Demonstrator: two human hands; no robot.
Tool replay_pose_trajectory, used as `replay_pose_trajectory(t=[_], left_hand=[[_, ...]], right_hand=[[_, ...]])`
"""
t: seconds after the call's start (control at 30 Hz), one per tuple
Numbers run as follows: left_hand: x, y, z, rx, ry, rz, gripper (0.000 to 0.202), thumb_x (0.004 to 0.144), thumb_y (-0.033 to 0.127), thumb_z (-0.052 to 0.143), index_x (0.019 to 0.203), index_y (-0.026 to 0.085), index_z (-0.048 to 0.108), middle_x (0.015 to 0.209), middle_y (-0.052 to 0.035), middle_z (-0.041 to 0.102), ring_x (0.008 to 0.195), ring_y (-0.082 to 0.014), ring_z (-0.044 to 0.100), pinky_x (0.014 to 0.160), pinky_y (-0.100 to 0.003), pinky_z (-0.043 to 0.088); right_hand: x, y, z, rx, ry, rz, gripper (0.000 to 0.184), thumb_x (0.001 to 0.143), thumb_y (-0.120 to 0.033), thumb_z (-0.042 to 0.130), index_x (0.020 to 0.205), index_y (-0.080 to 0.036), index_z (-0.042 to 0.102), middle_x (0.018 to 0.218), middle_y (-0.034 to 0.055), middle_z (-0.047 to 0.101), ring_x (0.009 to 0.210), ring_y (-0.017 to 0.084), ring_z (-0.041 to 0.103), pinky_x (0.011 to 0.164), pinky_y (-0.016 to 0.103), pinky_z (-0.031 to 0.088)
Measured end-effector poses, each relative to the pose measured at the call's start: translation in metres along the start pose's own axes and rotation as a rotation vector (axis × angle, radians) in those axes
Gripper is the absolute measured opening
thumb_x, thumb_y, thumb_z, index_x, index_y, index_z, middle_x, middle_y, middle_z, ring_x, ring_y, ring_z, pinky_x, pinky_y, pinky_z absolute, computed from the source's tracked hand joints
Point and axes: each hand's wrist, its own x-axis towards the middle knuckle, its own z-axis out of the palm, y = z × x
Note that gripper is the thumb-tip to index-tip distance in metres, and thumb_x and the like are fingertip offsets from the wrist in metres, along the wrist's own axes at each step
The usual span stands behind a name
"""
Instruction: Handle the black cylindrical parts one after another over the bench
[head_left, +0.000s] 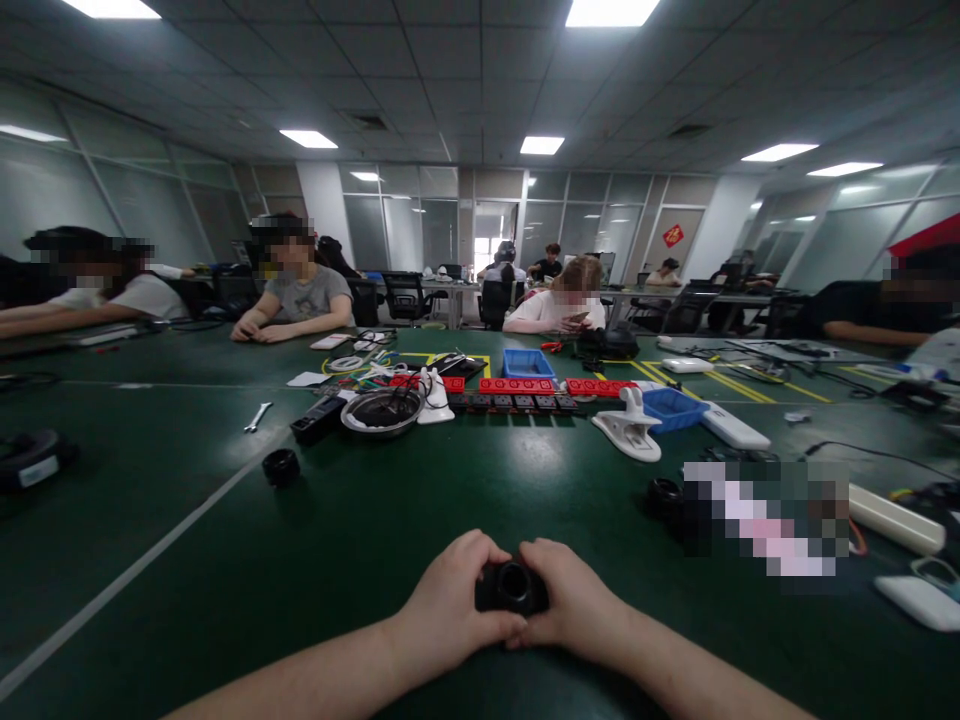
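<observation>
A black part with a round hollow collar [514, 582] is at the near middle of the green table; its exact kind I cannot make out. My left hand [459, 590] wraps round its left side, and my right hand [568, 598] closes on its right side. Both thumbs meet at the near edge of the part, and the fingers curl over its far side. Much of its outer shape is hidden under the hands. A small black ring-shaped piece [281, 467] stands apart on the table, ahead and to the left.
A wrench [258, 417] lies at the left. Across the middle are a round metal-rimmed dish [382, 411], red socket blocks [517, 386], a white clip base [628, 428] and blue trays [529, 364]. White power banks [735, 426] lie at the right. Several people sit around.
</observation>
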Motion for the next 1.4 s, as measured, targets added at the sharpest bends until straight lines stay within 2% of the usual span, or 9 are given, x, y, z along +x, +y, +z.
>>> replay_pose_trajectory(t=[0.17,0.33,0.47,0.6,0.77,0.9,1.03,1.2,1.4], left_hand=[[0.001,0.001,-0.001,0.032,0.039,0.005,0.034,0.062,0.029,0.074,0.087,0.018,0.056,0.084,-0.0008,0.052,0.077,-0.0188,0.048,0.066,-0.027,0.039],[0.004,-0.01,-0.011,-0.07,-0.102,0.131,0.037,0.064,0.029,0.074,0.095,0.02,0.056,0.087,0.0009,0.049,0.076,-0.0157,0.047,0.065,-0.024,0.039],[0.004,-0.018,-0.013,-0.217,-0.212,0.159,0.041,0.063,0.029,0.075,0.099,0.023,0.056,0.09,0.002,0.047,0.077,-0.0142,0.047,0.065,-0.022,0.04],[0.003,-0.017,-0.013,-0.284,-0.264,0.131,0.043,0.061,0.027,0.076,0.1,0.023,0.056,0.092,0.002,0.047,0.078,-0.0143,0.048,0.066,-0.022,0.04],[0.002,-0.012,-0.015,-0.254,-0.237,0.137,0.042,0.061,0.027,0.076,0.097,0.023,0.056,0.092,0.0021,0.047,0.079,-0.0149,0.047,0.065,-0.022,0.039],[0.001,-0.011,-0.013,-0.226,-0.182,0.174,0.041,0.059,0.026,0.078,0.094,0.022,0.056,0.092,0.0016,0.047,0.081,-0.0159,0.047,0.065,-0.022,0.038],[-0.001,-0.008,-0.008,-0.21,-0.162,0.122,0.041,0.058,0.023,0.078,0.093,0.02,0.056,0.089,0.0019,0.048,0.079,-0.0155,0.047,0.065,-0.022,0.038],[-0.003,0.0,-0.007,-0.163,-0.083,0.057,0.039,0.056,0.021,0.079,0.088,0.017,0.055,0.086,0.002,0.048,0.075,-0.0148,0.046,0.062,-0.021,0.036],[0.002,-0.003,-0.008,-0.131,-0.02,0.047,0.045,0.056,0.013,0.075,0.096,0.02,0.057,0.087,0.0018,0.049,0.076,-0.0153,0.046,0.064,-0.022,0.038]], right_hand=[[-0.001,-0.009,0.003,-0.12,0.072,0.021,0.063,0.048,-0.067,0.068,0.08,-0.015,0.058,0.078,0.0062,0.059,0.073,0.024,0.052,0.065,0.032,0.037],[-0.005,-0.003,-0.009,0.107,-0.043,-0.143,0.061,0.054,-0.05,0.075,0.102,-0.018,0.056,0.093,0.0041,0.057,0.086,0.022,0.051,0.076,0.033,0.037],[-0.005,0.006,-0.016,0.209,-0.176,-0.149,0.04,0.061,-0.035,0.074,0.095,-0.019,0.06,0.089,0.0014,0.056,0.085,0.02,0.05,0.073,0.029,0.038],[-0.004,0.01,-0.017,0.228,-0.202,-0.177,0.037,0.064,-0.03,0.072,0.097,-0.019,0.06,0.088,0.0008,0.057,0.085,0.02,0.049,0.073,0.029,0.037],[-0.002,0.007,-0.016,0.219,-0.183,-0.24,0.033,0.064,-0.025,0.072,0.095,-0.019,0.062,0.084,-0.0004,0.058,0.082,0.018,0.05,0.074,0.029,0.037],[-0.002,0.006,-0.018,0.24,-0.184,-0.181,0.036,0.06,-0.026,0.074,0.093,-0.019,0.063,0.086,0.0005,0.057,0.084,0.019,0.051,0.073,0.028,0.038],[-0.003,0.005,-0.016,0.205,-0.167,-0.094,0.04,0.055,-0.034,0.076,0.089,-0.018,0.062,0.085,0.0007,0.055,0.081,0.02,0.05,0.069,0.027,0.038],[-0.004,-0.005,0.002,0.034,-0.02,0.066,0.054,0.042,-0.049,0.079,0.08,-0.016,0.059,0.08,0.0018,0.056,0.074,0.02,0.051,0.063,0.027,0.036],[-0.001,-0.016,0.011,-0.044,0.12,0.105,0.053,0.049,-0.055,0.074,0.082,-0.016,0.059,0.081,0.0051,0.06,0.076,0.023,0.051,0.069,0.033,0.035]])
